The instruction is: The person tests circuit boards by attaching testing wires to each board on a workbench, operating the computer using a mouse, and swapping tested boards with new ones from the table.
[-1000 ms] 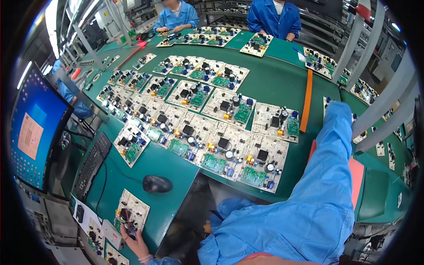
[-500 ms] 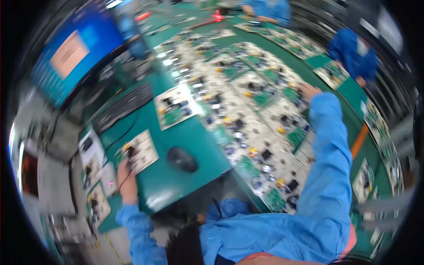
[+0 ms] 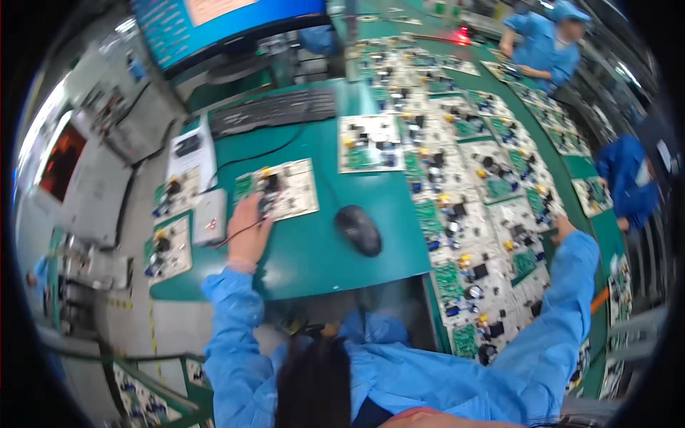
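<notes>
My left hand (image 3: 247, 227) holds the near left edge of a cream circuit board (image 3: 296, 189) with black, yellow and green parts, which lies on the green bench. A thin dark cable runs across this hand from a small grey box (image 3: 210, 217) with red lights. My right hand (image 3: 564, 230) is stretched far out to the right. Its fingers close on the outer edge of a circuit board (image 3: 540, 208) in the packed rows there; the fingertips are small and partly hidden. Another circuit board (image 3: 370, 144) lies between the bench's middle and those rows.
A black mouse (image 3: 358, 230) sits near the bench's front edge. Behind are a keyboard (image 3: 274, 111) and a monitor (image 3: 228, 28). More circuit boards (image 3: 169, 247) lie at the left. Two people in blue (image 3: 546, 46) work across the line at the far right.
My view has turned to the left, so the bench and boards appear shifted right and lower. Both hands stay by the same boards.
</notes>
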